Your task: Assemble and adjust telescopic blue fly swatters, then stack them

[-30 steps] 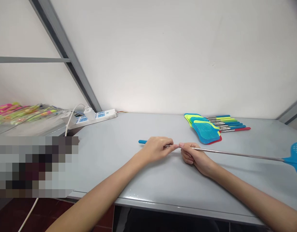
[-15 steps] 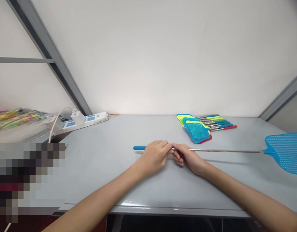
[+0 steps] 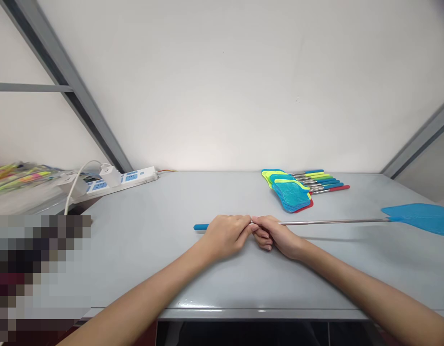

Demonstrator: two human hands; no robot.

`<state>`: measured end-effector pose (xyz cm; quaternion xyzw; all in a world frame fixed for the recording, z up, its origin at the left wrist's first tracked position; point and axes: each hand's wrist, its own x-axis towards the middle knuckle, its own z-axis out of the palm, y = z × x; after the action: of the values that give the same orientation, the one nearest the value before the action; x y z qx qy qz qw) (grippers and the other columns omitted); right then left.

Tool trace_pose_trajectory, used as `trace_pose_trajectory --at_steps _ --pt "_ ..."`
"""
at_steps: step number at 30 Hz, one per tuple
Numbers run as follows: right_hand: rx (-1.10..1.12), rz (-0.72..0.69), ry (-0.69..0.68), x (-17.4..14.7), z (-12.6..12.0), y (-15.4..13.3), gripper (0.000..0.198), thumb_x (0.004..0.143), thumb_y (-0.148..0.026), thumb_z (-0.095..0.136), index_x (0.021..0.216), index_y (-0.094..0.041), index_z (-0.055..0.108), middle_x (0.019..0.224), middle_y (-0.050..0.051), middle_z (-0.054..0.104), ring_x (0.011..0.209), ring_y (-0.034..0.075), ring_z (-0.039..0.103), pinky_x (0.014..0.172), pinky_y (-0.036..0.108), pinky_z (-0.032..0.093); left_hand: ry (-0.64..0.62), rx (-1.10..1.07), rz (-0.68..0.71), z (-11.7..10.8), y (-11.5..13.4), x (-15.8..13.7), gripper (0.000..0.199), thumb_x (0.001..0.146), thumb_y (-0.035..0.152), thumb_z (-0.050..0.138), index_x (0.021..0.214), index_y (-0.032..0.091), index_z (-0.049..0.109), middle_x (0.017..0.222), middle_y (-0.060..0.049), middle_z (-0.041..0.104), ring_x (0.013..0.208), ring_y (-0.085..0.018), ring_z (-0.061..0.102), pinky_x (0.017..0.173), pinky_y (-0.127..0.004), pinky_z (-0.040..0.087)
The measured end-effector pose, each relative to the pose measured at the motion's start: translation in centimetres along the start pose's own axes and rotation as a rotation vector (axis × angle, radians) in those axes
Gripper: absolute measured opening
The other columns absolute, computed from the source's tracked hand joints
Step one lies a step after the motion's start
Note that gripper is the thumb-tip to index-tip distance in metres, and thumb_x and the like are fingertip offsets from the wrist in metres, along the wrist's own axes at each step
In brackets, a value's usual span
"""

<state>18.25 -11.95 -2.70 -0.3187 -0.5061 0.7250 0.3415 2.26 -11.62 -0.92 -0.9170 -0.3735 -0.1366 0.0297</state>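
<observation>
A blue fly swatter with an extended metal rod lies crosswise in my hands, just above the table. Its blue grip end pokes out to the left of my left hand, which is wrapped round the handle. Right beside it, my right hand is closed on the metal rod, thumb and fingers pinching close to the left fingers. The blue swatter head reaches the right side of the view, tilted so that it looks narrow. Where the fingers meet, the rod is mostly hidden.
Behind my hands lies a stack of fly swatters with blue, yellow-green and red parts. A white power strip with plugs and a cable sits at the back left. Bagged colourful items lie further left. The grey table meets a white wall.
The swatter has turned about its rod, so its head looks narrower now. My hands stay close together on it, and the whole view has shifted slightly.
</observation>
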Motion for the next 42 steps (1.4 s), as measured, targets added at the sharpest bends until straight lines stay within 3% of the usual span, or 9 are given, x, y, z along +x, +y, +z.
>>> trace_pose_trajectory --at_steps 6,12,29,42 --pt "-0.006 0.039 -0.029 0.3 -0.5 -0.3 0.038 0.082 -0.033 0.033 0.047 -0.018 0.028 0.036 -0.007 0.026 0.032 0.006 0.025 0.035 0.02 0.02 -0.002 0.019 0.046 0.2 -1.2 0.9 0.033 0.088 0.033 0.02 0.07 0.019 0.043 0.061 0.002 0.054 0.05 -0.011 0.047 0.046 -0.024 0.025" --pt "-0.012 0.021 0.06 1.0 -0.2 -0.2 0.036 0.081 -0.034 0.034 0.049 -0.019 0.026 0.037 -0.008 0.022 0.031 0.005 0.02 0.033 0.019 0.017 -0.025 -0.09 0.158 0.1 -3.3 2.0 0.036 0.089 0.032 0.019 0.065 0.018 0.041 0.057 0.003 0.05 0.049 -0.01 0.043 0.048 -0.022 0.024" --pt "-0.042 -0.008 0.104 1.2 0.0 -0.3 0.034 0.08 -0.033 0.033 0.049 -0.019 0.025 0.036 -0.008 0.021 0.028 0.006 0.024 0.033 0.019 0.016 -0.021 -0.169 0.129 0.1 -4.6 2.2 0.039 0.088 0.035 0.02 0.056 0.017 0.034 0.049 0.004 0.041 0.045 -0.009 0.034 0.047 -0.023 0.02" --pt "-0.039 -0.006 0.123 1.0 0.1 -0.4 0.035 0.079 -0.034 0.034 0.049 -0.019 0.025 0.035 -0.008 0.022 0.028 0.005 0.024 0.032 0.019 0.016 -0.022 -0.175 0.108 0.2 -5.7 2.1 0.043 0.087 0.038 0.021 0.053 0.017 0.037 0.046 0.004 0.036 0.043 -0.009 0.03 0.048 -0.023 0.021"
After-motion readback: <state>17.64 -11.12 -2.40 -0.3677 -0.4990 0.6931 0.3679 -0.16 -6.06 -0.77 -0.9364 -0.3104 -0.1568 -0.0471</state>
